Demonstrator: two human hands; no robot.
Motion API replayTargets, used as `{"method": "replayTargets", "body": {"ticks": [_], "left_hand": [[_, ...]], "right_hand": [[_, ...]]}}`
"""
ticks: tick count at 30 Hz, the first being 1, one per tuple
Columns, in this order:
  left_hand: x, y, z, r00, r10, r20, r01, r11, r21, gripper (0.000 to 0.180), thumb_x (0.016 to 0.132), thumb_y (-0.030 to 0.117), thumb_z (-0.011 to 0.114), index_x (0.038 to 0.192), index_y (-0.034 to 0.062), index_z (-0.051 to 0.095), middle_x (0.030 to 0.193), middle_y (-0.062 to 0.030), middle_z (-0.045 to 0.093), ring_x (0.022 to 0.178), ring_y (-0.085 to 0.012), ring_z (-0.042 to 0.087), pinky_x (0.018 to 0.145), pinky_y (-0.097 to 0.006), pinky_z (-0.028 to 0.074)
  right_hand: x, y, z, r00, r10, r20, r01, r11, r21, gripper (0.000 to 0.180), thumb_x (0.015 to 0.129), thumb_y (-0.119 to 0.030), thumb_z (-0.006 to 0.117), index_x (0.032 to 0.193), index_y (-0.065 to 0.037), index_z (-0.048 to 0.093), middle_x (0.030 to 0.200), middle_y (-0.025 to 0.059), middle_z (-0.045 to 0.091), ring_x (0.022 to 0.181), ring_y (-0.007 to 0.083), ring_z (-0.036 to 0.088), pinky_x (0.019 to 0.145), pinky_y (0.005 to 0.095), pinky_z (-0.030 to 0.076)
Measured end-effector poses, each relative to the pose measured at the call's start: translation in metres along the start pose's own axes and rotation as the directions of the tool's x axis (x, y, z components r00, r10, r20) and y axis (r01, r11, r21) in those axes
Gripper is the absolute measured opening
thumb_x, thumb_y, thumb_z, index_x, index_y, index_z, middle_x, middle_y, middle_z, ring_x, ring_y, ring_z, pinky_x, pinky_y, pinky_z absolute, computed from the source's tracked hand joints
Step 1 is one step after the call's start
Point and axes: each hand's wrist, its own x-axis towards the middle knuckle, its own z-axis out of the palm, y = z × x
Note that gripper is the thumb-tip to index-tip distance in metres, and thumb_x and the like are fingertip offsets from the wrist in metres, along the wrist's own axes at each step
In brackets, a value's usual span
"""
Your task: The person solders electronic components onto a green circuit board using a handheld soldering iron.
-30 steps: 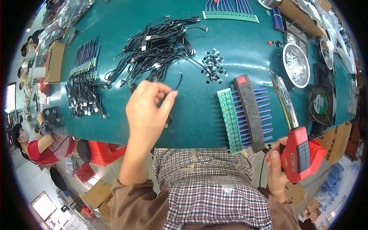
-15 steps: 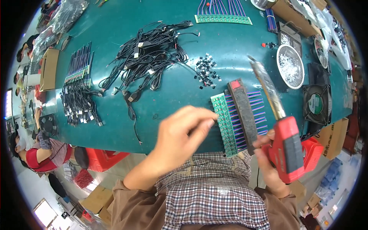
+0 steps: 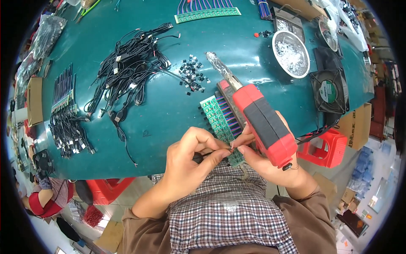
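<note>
My left hand (image 3: 186,163) pinches a thin black cable (image 3: 210,153) between thumb and forefinger, and a dark rounded piece (image 3: 197,158) sits within its curled fingers. In my right hand (image 3: 275,171) is a red and black soldering gun (image 3: 266,122), its tip pointing up and to the left. The right thumb and forefinger meet near the cable's end, close to the left fingertips. Just beyond both hands lies a green circuit board panel (image 3: 218,118) with rows of parts and coloured wires. A dark bar (image 3: 228,94) rests across those wires, partly hidden by the gun.
Black cables (image 3: 131,67) lie in a heap at left of centre, with small black parts (image 3: 192,74) beside it. Wired boards (image 3: 63,101) sit far left. A round metal dish (image 3: 291,55) and a fan (image 3: 329,91) stand at right. Another panel (image 3: 207,15) lies at the back.
My hands have come together over the panel's near end, and the soldering gun has moved left with my right hand. A black cable now shows in my left fingers. The whole view has shifted.
</note>
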Motion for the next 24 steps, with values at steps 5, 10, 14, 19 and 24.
{"method": "replayTargets", "body": {"ticks": [5,10,14,19,24], "left_hand": [[-0.001,0.002,-0.001,0.999,0.004,0.050,-0.008,0.997,0.080,0.022,0.089,-0.005,0.073,0.097,-0.0004,0.052,0.091,-0.0119,0.074,0.086,-0.0147,0.073,0.073,-0.027,0.059],[-0.004,0.007,0.002,0.995,-0.065,0.076,0.055,0.991,0.125,0.019,0.088,-0.001,0.075,0.098,-0.0011,0.058,0.088,-0.0101,0.074,0.081,-0.0128,0.073,0.069,-0.026,0.058],[-0.006,0.010,0.011,0.990,-0.130,0.055,0.119,0.978,0.169,0.017,0.090,0.001,0.073,0.102,-0.0031,0.061,0.083,-0.0081,0.073,0.074,-0.0102,0.071,0.064,-0.023,0.056],[-0.013,0.001,0.031,0.969,-0.249,-0.004,0.233,0.914,-0.333,0.006,0.098,0.002,0.064,0.102,-0.0026,0.062,0.081,-0.0060,0.072,0.071,-0.0075,0.068,0.060,-0.022,0.053],[-0.005,0.003,0.028,0.986,-0.101,-0.130,0.094,0.994,-0.055,0.005,0.098,0.001,0.064,0.101,-0.0028,0.062,0.081,-0.0060,0.072,0.072,-0.0078,0.068,0.058,-0.021,0.052]], "right_hand": [[-0.003,-0.003,-0.004,0.991,0.134,0.018,-0.134,0.991,0.027,0.053,0.079,-0.001,0.080,0.124,-0.001,0.050,0.102,0.0061,0.065,0.091,0.0133,0.067,0.081,0.0293,0.054],[-0.004,0.002,-0.008,0.978,0.170,0.122,-0.182,0.978,0.097,0.058,0.081,0.003,0.079,0.128,0.001,0.045,0.105,0.0072,0.062,0.083,0.0101,0.068,0.077,0.0263,0.055],[-0.012,0.009,-0.002,0.994,0.110,0.012,-0.110,0.994,0.025,0.059,0.082,0.004,0.078,0.130,0.001,0.044,0.106,0.0072,0.057,0.084,0.0105,0.068,0.074,0.0249,0.055],[-0.008,-0.007,0.001,0.996,-0.092,-0.010,0.092,0.996,0.007,0.047,0.088,0.009,0.069,0.127,0.000,0.044,0.102,0.0053,0.054,0.083,0.0084,0.064,0.068,0.0228,0.053],[-0.008,-0.001,-0.008,0.983,-0.184,-0.002,0.180,0.966,-0.185,0.041,0.093,0.007,0.064,0.126,-0.002,0.041,0.101,0.0045,0.055,0.082,0.0087,0.060,0.070,0.0252,0.051]]}}
